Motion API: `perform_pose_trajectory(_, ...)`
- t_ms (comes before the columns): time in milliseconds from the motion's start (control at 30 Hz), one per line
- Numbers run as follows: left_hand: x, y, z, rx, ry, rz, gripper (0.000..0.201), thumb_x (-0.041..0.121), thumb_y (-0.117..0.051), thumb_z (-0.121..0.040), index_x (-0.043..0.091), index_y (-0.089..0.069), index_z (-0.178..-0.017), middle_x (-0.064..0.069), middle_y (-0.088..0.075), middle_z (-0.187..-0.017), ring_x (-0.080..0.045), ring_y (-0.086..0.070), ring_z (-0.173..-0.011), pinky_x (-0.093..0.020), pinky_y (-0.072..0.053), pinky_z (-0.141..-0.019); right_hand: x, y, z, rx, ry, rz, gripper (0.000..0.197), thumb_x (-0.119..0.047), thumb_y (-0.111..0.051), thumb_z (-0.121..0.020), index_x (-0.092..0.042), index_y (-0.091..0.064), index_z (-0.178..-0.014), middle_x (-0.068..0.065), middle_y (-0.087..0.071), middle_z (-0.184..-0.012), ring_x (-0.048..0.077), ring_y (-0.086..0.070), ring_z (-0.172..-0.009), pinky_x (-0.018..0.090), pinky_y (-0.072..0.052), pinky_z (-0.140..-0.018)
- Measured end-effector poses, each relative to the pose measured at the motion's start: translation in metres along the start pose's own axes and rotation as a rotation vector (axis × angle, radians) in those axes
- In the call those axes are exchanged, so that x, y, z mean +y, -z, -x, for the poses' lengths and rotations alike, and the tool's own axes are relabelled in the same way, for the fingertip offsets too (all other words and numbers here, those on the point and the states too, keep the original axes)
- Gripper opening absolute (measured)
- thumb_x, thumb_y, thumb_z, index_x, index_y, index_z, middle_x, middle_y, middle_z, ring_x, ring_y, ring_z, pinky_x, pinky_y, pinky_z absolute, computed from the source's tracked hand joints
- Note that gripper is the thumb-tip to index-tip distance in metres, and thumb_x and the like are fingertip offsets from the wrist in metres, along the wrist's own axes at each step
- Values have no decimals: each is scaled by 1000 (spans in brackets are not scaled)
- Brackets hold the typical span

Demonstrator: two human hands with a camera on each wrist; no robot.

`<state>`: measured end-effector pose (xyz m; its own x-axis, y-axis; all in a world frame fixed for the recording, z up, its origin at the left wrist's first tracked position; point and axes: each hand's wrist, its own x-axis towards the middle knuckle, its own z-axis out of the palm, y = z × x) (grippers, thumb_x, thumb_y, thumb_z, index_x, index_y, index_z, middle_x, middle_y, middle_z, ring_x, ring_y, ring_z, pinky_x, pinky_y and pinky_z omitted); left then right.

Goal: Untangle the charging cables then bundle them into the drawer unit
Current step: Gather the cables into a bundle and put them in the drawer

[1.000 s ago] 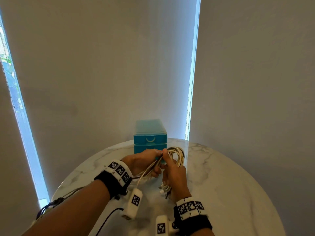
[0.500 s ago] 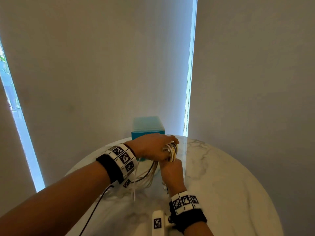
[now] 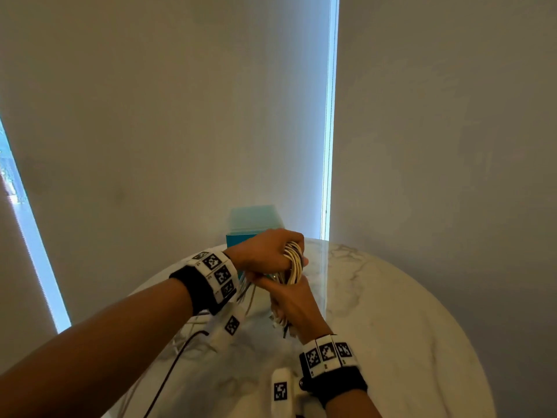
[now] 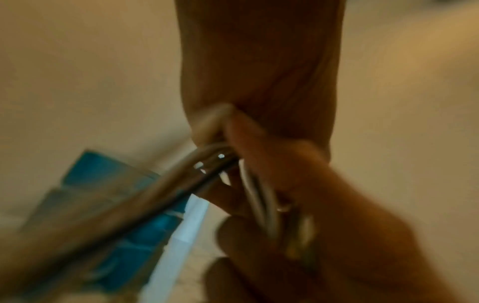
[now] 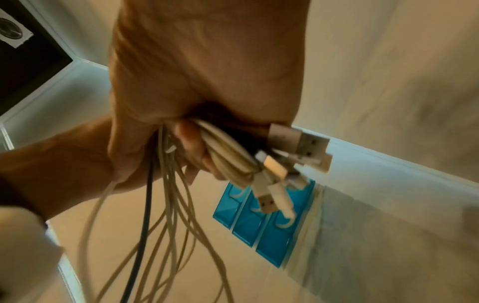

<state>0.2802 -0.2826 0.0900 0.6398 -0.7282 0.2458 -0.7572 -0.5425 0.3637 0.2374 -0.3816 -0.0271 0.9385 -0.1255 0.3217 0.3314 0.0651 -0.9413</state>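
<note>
A bundle of cream charging cables [image 3: 293, 262] with one black cable is held above the marble table [image 3: 391, 312]. My left hand [image 3: 268, 251] curls over the top of the coil and grips the looped strands [image 4: 210, 155]. Just below it, my right hand [image 3: 289, 300] grips the gathered cables [image 5: 228, 157], with several USB plugs [image 5: 298, 143] sticking out of the fist and loose strands [image 5: 168, 225] hanging down. The blue drawer unit [image 3: 253, 221] stands behind the hands at the table's far edge; its three drawer fronts [image 5: 261, 221] look closed.
Pale blinds hang behind the table, with a bright window gap [image 3: 330, 116] at the right of the drawer unit. A thin black cord [image 3: 168, 372] trails over the table's near-left part. The table's right half [image 3: 407, 342] lies beside my hands.
My left hand rose from beside the coil and came over its top, closing around the loops. The right hand kept its grip below. The view shifted down slightly.
</note>
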Motion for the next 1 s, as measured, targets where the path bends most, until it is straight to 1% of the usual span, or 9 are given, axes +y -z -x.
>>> perform_pose_trajectory(100,4,-2,-1,-102,39,93,25,9,-71,-99,30,-60,-89,8,-71,-96,-14,-70,-95,-40,-58,-97,-8,10,7,-169,-73,-35,62,-63,-92,-66,-13,-74,-99,-5,-59,-53,7,-49,-41,24,-44,-47)
perform_pose_trajectory(200,5,1,-3,-127,34,84,26,13,-69,-101,35,-58,-94,7,-64,-104,-19,-65,-100,-46,-55,-102,-8,16,2,-214,-136,10,37,-41,-81,-84,-8,-69,-94,-4,-60,-48,5,-52,-37,18,-48,-46)
perform_pose_trajectory(267,7,1,-3,-140,36,56,25,16,-67,-103,36,-56,-93,4,-59,-108,-23,-63,-101,-51,-52,-104,-4,16,5,-317,97,100,40,-47,-77,-84,-11,-72,-100,-4,-75,-65,-1,-69,-55,9,-55,-62)
perform_pose_trajectory(367,12,1,-2,-160,32,6,21,15,-64,-104,31,-55,-94,-1,-59,-111,-26,-62,-102,-52,-51,-104,-11,7,4,-227,-19,126,18,-31,-92,-83,-25,-76,-77,-5,-69,-61,3,-64,-49,13,-51,-52)
perform_pose_trajectory(433,18,4,-3,-194,21,-87,15,10,-64,-102,22,-55,-100,-8,-64,-113,-29,-63,-103,-51,-52,-102,-4,7,5,-3,-18,91,23,-14,-81,-91,-25,-68,-76,-11,-64,-58,0,-59,-51,14,-47,-51)
perform_pose_trajectory(633,38,14,-3,83,-250,-703,24,16,-73,-88,25,-71,-110,6,-72,-103,-16,-68,-92,-34,-46,-90,4,17,-3,188,-10,453,39,-46,-77,-96,-25,-57,-70,-7,-57,-58,6,-55,-51,12,-38,-51)
perform_pose_trajectory(800,41,14,4,62,-312,-900,13,15,-65,-102,15,-68,-115,-2,-70,-102,-21,-71,-86,-30,-34,-70,2,22,-1,171,-123,426,42,-49,-90,-75,-16,-72,-94,1,-77,-79,17,-72,-70,32,-59,-66)
perform_pose_trajectory(933,40,18,10,70,-510,-1002,28,9,-94,-77,10,-71,-94,-6,-68,-76,-24,-69,-59,-31,-48,-53,0,12,-3,103,-111,474,33,-44,-86,-83,-22,-67,-97,-1,-73,-78,13,-68,-65,26,-54,-62)
perform_pose_trajectory(1000,47,21,11,39,-560,-1067,29,9,-91,-81,8,-72,-103,-8,-72,-86,-27,-73,-71,-37,-60,-63,-4,8,-4,102,-130,521,27,-48,-78,-92,-25,-64,-95,-7,-67,-73,8,-63,-62,21,-48,-62)
